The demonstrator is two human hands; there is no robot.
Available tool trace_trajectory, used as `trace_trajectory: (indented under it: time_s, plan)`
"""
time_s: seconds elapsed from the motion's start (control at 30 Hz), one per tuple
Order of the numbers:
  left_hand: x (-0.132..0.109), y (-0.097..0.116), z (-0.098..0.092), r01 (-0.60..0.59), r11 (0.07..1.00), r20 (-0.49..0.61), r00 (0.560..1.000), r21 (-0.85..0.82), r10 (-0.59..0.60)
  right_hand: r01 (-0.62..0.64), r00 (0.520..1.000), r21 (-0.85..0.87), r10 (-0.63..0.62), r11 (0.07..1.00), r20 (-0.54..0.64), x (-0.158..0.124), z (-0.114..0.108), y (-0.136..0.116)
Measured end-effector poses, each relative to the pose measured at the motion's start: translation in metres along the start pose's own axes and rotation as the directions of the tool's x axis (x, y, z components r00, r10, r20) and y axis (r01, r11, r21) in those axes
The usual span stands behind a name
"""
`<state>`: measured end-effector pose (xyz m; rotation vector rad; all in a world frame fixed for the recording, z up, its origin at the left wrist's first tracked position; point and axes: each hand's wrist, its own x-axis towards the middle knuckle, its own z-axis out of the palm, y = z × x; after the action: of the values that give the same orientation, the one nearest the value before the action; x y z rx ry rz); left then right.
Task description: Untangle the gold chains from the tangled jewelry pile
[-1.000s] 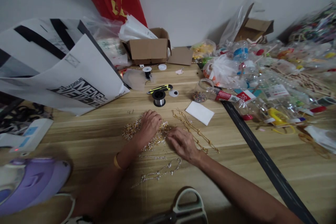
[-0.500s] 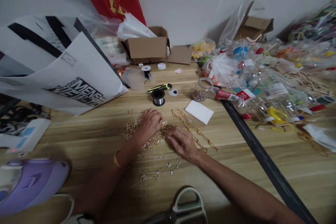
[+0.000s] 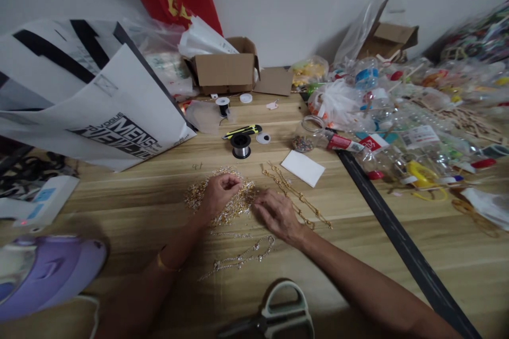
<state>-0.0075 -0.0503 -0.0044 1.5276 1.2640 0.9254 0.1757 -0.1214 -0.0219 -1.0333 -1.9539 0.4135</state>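
My left hand (image 3: 221, 190) is over a heap of small gold and silver beads or findings (image 3: 199, 196), thumb and fingertips drawn together in a pinch. Whatever is between them is too small to make out. At the heap's right edge rests my right hand (image 3: 277, 214), its fingers curled in and their tips partly hidden. To its right lie gold beaded chains (image 3: 292, 190). Nearer to me, a silver chain with clear beads (image 3: 242, 260) forms a loop, with a shorter silver chain (image 3: 230, 234) above it.
Scissors (image 3: 284, 307) lie at the front. Behind the heap are a wire spool (image 3: 240, 147), a yellow-black cutter (image 3: 242, 131) and a bead jar (image 3: 308, 135). A white bag (image 3: 103, 95) and purple iron (image 3: 51, 275) stand left; plastic bottles (image 3: 421, 137) crowd the right.
My left hand has lifted and turned, moving slightly left and towards me; its fingers went from lying over the heap to a pinch. My right hand has barely moved.
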Motion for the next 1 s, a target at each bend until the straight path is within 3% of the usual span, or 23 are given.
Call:
trace_trajectory:
  time_s: [0.37,0.63,1.0]
  plan:
    - [-0.006,-0.003,-0.001,-0.004,1.0,0.01,1.0,-0.002,0.004,0.0,1.0,0.011,0.0,1.0,-0.003,0.0,0.0,0.0]
    - [-0.01,0.006,-0.005,0.059,0.997,0.026,0.998,-0.056,-0.058,-0.002,1.0,0.01,0.002,1.0,-0.002,0.001,0.0,0.0]
    - [-0.034,0.014,0.003,0.105,0.98,0.155,0.985,-0.167,-0.079,0.015,0.999,0.056,-0.014,0.998,-0.029,0.001,0.0,0.0]
